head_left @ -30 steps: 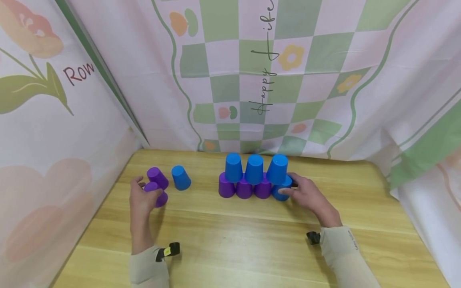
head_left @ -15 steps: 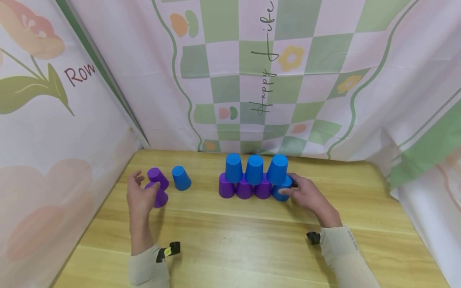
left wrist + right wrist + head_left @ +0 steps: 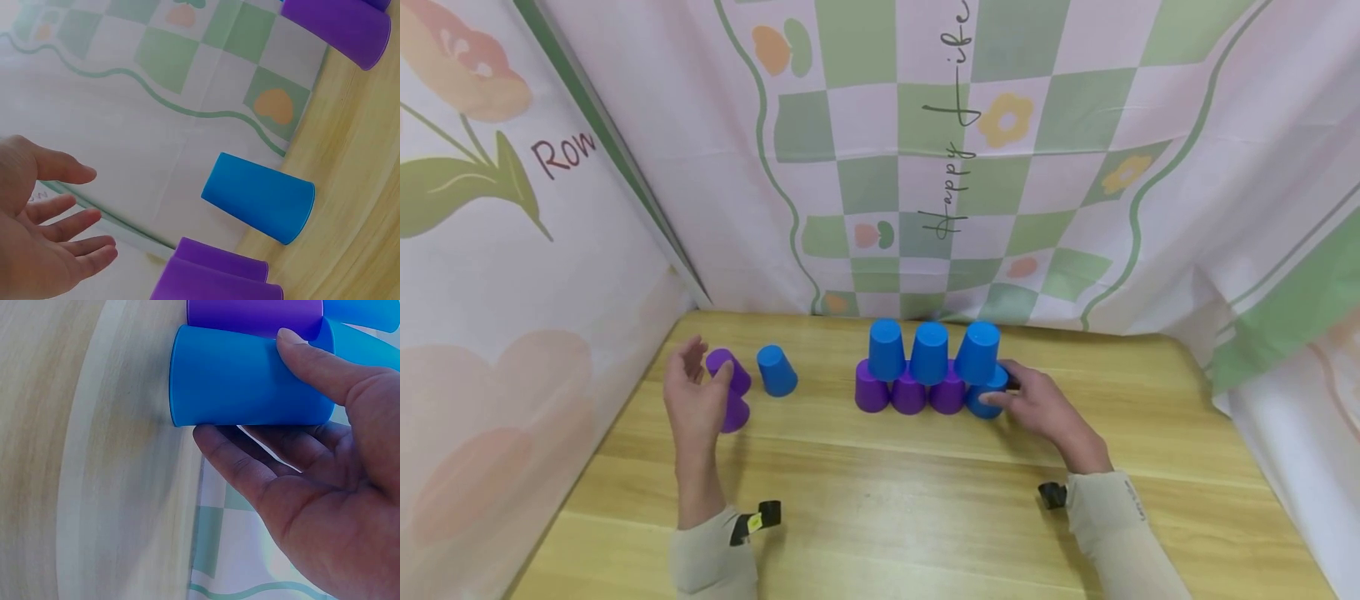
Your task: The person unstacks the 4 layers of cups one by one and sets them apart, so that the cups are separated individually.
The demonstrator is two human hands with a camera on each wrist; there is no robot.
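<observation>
My left hand [image 3: 694,404] hovers with nothing in it, fingers spread and thumb apart, beside and partly over two upside-down purple cups. The nearer purple cup [image 3: 737,414] is half hidden by that hand, and the farther purple cup [image 3: 739,377] stands just behind it. To their right is a lone upside-down blue cup [image 3: 259,197]. My right hand [image 3: 1047,406] holds the blue cup [image 3: 244,378] at the right end of a bottom row, thumb on its near side and fingers along its outer side. Left of it in that row stand three purple cups [image 3: 908,396].
Three blue cups [image 3: 930,354] form an upper row, bridging the tops of the bottom row. The wooden table [image 3: 880,500] meets a checked curtain [image 3: 925,192] behind the cups and a floral one [image 3: 512,333] at left.
My left hand has let go of the nearer purple cup, opened its fingers and risen slightly away from it. The right hand and the stacked cups have not moved.
</observation>
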